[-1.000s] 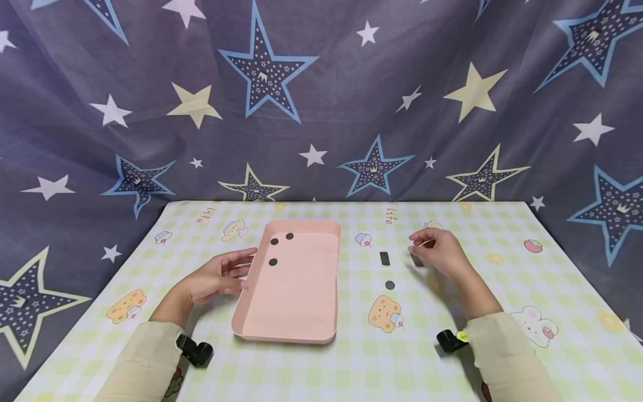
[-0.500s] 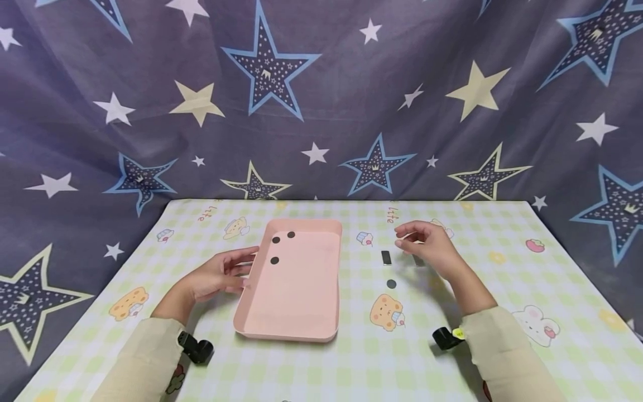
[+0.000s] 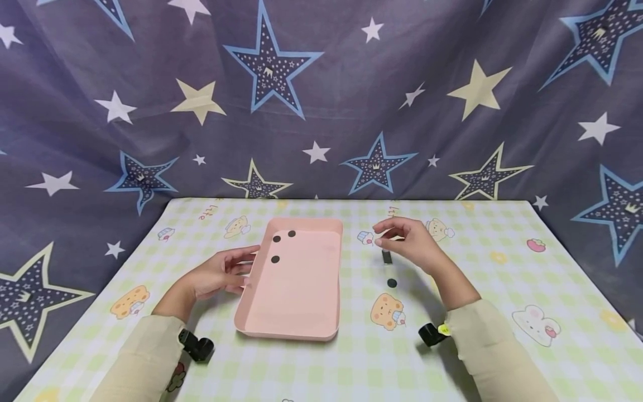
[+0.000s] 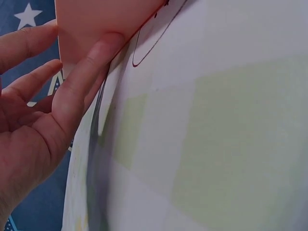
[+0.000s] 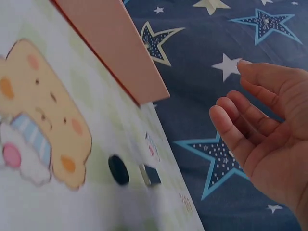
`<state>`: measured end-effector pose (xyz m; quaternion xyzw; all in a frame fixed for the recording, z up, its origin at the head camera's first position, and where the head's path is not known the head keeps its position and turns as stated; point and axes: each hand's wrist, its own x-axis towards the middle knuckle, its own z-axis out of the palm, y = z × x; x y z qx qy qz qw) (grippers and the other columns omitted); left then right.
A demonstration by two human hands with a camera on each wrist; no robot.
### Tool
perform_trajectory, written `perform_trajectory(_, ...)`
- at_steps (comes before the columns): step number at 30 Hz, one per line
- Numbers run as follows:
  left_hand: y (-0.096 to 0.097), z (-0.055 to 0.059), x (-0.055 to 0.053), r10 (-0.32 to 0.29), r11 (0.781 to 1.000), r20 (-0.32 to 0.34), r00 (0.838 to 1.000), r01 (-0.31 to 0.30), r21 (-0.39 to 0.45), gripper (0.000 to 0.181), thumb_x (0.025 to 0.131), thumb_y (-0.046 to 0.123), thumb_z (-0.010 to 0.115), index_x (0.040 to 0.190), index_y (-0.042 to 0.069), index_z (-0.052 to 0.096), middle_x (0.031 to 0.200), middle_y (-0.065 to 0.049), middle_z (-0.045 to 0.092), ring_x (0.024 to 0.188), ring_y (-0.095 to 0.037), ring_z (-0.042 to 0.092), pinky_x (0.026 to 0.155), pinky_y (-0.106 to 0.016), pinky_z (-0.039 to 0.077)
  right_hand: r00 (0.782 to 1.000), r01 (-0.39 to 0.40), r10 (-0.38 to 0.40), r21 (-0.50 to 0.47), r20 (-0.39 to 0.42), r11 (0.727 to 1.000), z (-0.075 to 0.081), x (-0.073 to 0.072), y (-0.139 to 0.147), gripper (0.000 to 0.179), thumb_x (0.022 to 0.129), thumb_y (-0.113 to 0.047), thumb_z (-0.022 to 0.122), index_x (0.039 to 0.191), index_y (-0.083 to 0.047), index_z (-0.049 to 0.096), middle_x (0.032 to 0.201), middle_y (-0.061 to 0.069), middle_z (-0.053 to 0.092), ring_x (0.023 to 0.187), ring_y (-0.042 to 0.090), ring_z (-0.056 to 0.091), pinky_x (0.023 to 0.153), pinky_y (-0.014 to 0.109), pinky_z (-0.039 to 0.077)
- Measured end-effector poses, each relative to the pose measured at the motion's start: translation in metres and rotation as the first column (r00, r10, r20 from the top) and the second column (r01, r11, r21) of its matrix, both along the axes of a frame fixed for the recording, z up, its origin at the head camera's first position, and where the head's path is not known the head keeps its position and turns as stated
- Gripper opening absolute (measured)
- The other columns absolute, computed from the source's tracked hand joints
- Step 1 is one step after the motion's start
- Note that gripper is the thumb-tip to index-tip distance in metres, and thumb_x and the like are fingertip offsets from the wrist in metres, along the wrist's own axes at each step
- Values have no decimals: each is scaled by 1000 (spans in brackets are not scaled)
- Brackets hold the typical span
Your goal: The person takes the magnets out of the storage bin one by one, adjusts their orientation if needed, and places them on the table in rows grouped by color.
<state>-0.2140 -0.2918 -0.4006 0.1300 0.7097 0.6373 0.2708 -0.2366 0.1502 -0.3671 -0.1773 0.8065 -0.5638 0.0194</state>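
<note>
In the head view a pink tray lies on the table. My left hand touches its left wall with fairly straight fingers. The left wrist view shows the thumb against the tray's outer side. Three small black discs lie inside, toward the far left. Right of the tray, my right hand hovers above a small black rectangle, partly covering it. Its fingers are loosely bent and hold nothing, as the right wrist view also shows. Nearer lies another black disc, apart from the hand.
A green-and-white checked cloth with printed animals covers the table. Behind it hangs a dark curtain patterned with stars. Black wrist cameras are strapped at both sleeves.
My right hand has moved left, from beside a second black rectangle to above the first. That second rectangle, visible half a second ago, is now hidden. My left hand stays at the tray.
</note>
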Motion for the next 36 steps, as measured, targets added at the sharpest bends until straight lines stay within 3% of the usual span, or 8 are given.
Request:
perform_trajectory(8, -1, 0, -1, 3, 1000, -8, 1000, -3, -1, 82, 88, -6, 64, 155, 0, 18, 153, -30, 24, 131, -32, 46, 88, -50, 52, 1000, -12, 12, -14, -11, 1000, 9, 1, -18, 25, 86, -11, 76, 109, -6, 71, 107, 18, 67, 89, 26, 65, 73, 41, 56)
perform_trajectory(23, 2, 0, -3, 41, 999, -99, 994, -44, -28, 84, 80, -12, 69, 150, -9, 23, 147, -34, 32, 128, -37, 48, 93, -35, 50, 993, -102, 101, -21, -64, 995, 19, 1, -48, 23, 87, -9, 73, 110, -6, 71, 107, 7, 68, 91, 24, 65, 75, 35, 55)
perform_trajectory(36, 5, 2, -2, 49, 998, -121, 991, -54, -33, 85, 78, -12, 71, 149, -10, 25, 151, -30, 29, 135, -44, 36, 94, -28, 48, 985, -167, 163, -69, -61, 984, 23, -4, -77, 24, 86, -6, 73, 110, -4, 70, 108, 8, 67, 94, 23, 65, 76, 35, 56)
